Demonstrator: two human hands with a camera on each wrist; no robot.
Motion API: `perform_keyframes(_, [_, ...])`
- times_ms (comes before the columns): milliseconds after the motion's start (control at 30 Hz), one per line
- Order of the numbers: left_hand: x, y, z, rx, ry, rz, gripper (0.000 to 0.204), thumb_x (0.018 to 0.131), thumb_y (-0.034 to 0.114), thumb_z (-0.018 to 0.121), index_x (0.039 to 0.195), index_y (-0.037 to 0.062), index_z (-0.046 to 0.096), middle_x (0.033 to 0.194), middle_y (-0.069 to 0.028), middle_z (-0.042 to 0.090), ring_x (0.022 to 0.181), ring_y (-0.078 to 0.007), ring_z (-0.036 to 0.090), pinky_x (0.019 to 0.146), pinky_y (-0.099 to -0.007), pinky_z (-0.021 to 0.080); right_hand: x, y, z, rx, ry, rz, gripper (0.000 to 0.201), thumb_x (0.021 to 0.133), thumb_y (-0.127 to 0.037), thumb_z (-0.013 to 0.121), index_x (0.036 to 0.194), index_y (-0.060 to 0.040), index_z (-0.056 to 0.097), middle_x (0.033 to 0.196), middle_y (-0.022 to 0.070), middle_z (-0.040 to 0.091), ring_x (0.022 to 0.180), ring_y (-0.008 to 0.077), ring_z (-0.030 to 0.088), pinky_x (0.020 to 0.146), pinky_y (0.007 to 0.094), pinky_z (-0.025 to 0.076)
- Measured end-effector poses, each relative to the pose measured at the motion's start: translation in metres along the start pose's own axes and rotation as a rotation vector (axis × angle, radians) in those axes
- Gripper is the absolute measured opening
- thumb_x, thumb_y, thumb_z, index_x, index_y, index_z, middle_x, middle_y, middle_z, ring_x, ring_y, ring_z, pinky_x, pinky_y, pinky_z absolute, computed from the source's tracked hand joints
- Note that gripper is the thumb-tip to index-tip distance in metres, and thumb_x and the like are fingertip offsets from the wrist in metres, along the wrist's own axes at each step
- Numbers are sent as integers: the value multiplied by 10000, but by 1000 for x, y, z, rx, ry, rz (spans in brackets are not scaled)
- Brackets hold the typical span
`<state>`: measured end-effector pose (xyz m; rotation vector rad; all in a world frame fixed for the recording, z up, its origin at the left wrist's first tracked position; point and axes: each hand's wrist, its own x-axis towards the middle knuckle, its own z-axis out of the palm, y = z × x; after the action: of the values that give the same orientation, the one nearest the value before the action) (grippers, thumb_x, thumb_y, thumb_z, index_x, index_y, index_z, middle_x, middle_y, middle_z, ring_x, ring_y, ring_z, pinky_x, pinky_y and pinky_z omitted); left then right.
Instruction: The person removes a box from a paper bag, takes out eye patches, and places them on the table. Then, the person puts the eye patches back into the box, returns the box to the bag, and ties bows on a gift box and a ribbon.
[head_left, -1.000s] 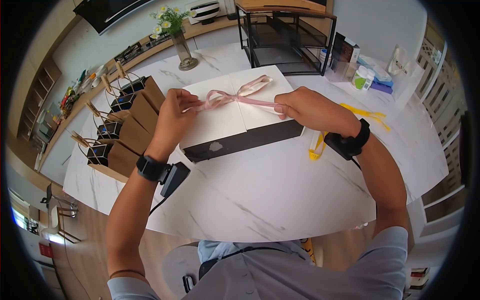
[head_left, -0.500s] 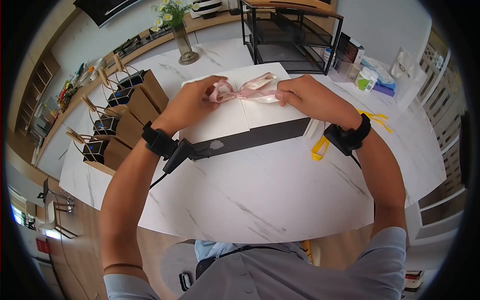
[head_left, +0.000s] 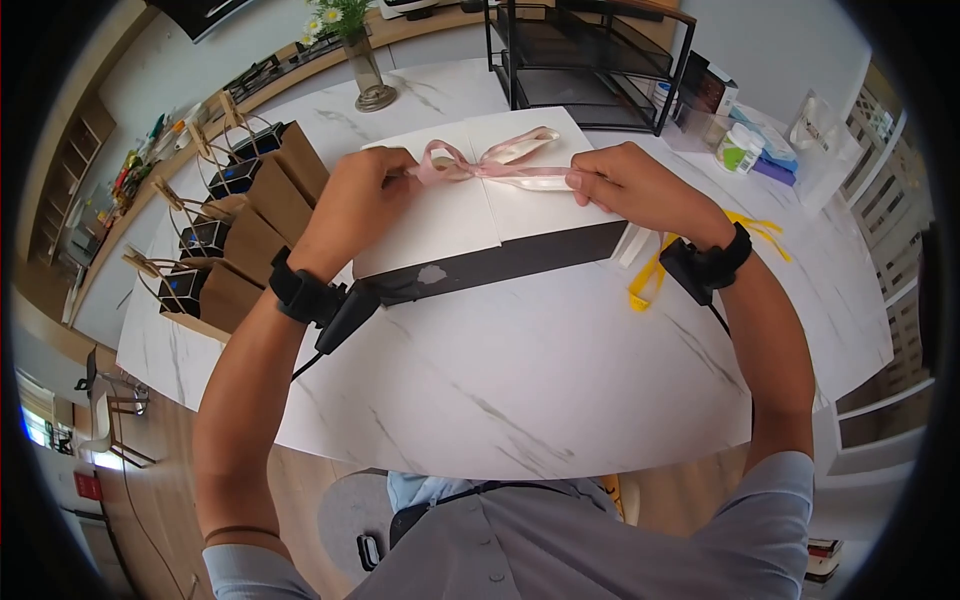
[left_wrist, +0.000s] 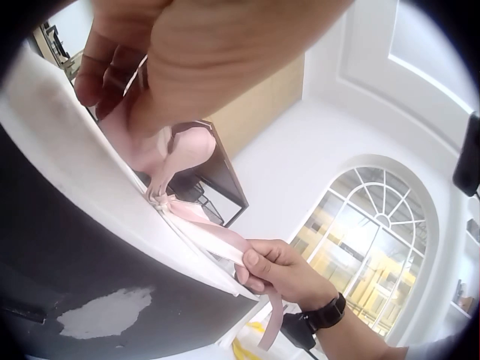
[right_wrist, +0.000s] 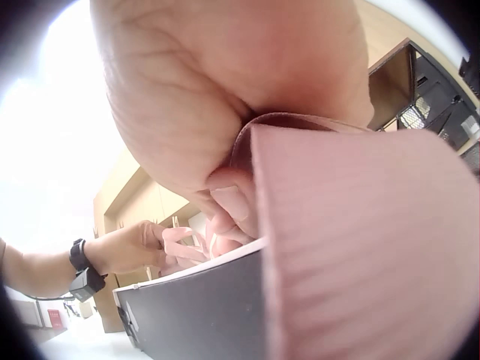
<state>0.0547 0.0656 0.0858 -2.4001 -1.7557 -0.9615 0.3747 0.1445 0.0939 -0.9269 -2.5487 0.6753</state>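
Observation:
A white-topped box (head_left: 440, 228) with dark sides lies on the marble-patterned table, a pink satin ribbon (head_left: 477, 170) tied in a bow across its lid. At the bow's left side, my left hand (head_left: 362, 200) pinches the ribbon between thumb and fingers, as the left wrist view also shows. My right hand (head_left: 645, 190) grips a ribbon tail to the right of the knot, thumb on top. The tail's loose end (left_wrist: 272, 322) hangs below that hand in the left wrist view. A pale scuffed patch (left_wrist: 106, 313) marks the box's dark front.
Several brown paper bags (head_left: 285, 190) with clothespins on their handles stand left. Behind the box are a flower vase (head_left: 368, 75) and a black mesh rack (head_left: 590, 95). Yellow ribbon (head_left: 645, 285), a white bottle (head_left: 737, 150) and a clear bin (head_left: 695, 130) lie to the right.
My left hand reached in over the bow's left loop, then drew back left with ribbon in its fingers. My right hand has shifted slightly right, and the tail looks straighter than half a second ago.

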Motion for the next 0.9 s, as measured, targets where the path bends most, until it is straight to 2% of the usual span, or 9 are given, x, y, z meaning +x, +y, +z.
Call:
perform_keyframes(33, [2, 1, 0, -3, -3, 4, 219, 863, 44, 649, 1044, -78, 663, 788, -172, 683, 719, -231, 666, 706, -333, 523, -1, -2, 0, 0, 2, 5, 346, 1044, -265, 539, 801, -31, 614, 592, 16, 443, 568, 107, 390, 543, 304, 341])
perform_keyframes(100, [6, 2, -3, 19, -5, -187, 195, 864, 31, 631, 1021, -74, 678, 698, -137, 661, 636, -186, 650, 633, -313, 510, -1, -6, -1, -19, 2, 15, 287, 999, -195, 550, 823, 9, 650, 709, 70, 634, 645, 165, 525, 647, 318, 445])
perform_keyframes(200, [1, 6, -4, -126, -22, -323, 154, 870, 27, 616, 957, -67, 702, 615, -94, 634, 532, -140, 599, 543, -292, 477, -1, -3, 0, -25, 16, 10, 282, 1000, -201, 555, 833, 4, 654, 715, 72, 635, 646, 170, 513, 652, 326, 444])
perform_keyframes(300, [-2, 5, -4, -96, 35, -317, 130, 890, 58, 660, 906, -59, 715, 544, -57, 593, 462, -92, 534, 475, -266, 426, -1, -3, 0, -72, 3, -5, 273, 1004, -196, 550, 838, -1, 647, 712, 67, 621, 650, 165, 509, 654, 322, 439])
perform_keyframes(533, [-16, 15, -7, -91, -2, -394, 225, 897, 163, 757, 868, -58, 728, 523, -37, 556, 442, -58, 487, 439, -259, 361, -2, 3, 2, -38, 14, -25, 279, 1002, -206, 554, 824, -2, 622, 680, 58, 571, 644, 153, 494, 635, 311, 417])
perform_keyframes(600, [-22, 20, -6, -23, 17, -344, 195, 882, 145, 761, 877, -49, 734, 576, -77, 607, 474, -100, 521, 471, -287, 388, -2, 8, 4, -21, 22, -71, 325, 1038, -236, 524, 792, -30, 568, 627, 25, 421, 607, 115, 370, 572, 300, 319])
perform_keyframes(633, [-25, 19, -3, -22, 11, -341, 195, 882, 145, 761, 877, -49, 734, 576, -77, 607, 474, -100, 521, 471, -287, 388, -2, 9, 4, -18, 25, -68, 325, 1038, -236, 524, 792, -30, 568, 627, 25, 421, 607, 115, 370, 572, 300, 319])
perform_keyframes(700, [-34, 16, 3, 91, 156, -7, 138, 877, 110, 744, 917, -22, 742, 695, -115, 657, 547, -177, 574, 530, -320, 433, -2, 8, 4, -57, 30, -90, 324, 1025, -229, 543, 777, -20, 542, 626, 30, 391, 614, 118, 347, 572, 304, 311])
perform_keyframes(900, [-53, 45, 10, 231, 166, 80, 73, 883, 51, 692, 938, 12, 722, 829, -128, 662, 662, -317, 632, 614, -384, 501, -5, 6, -1, -89, -24, -100, 318, 1001, -214, 570, 780, 2, 495, 640, 37, 362, 628, 129, 313, 569, 312, 301])
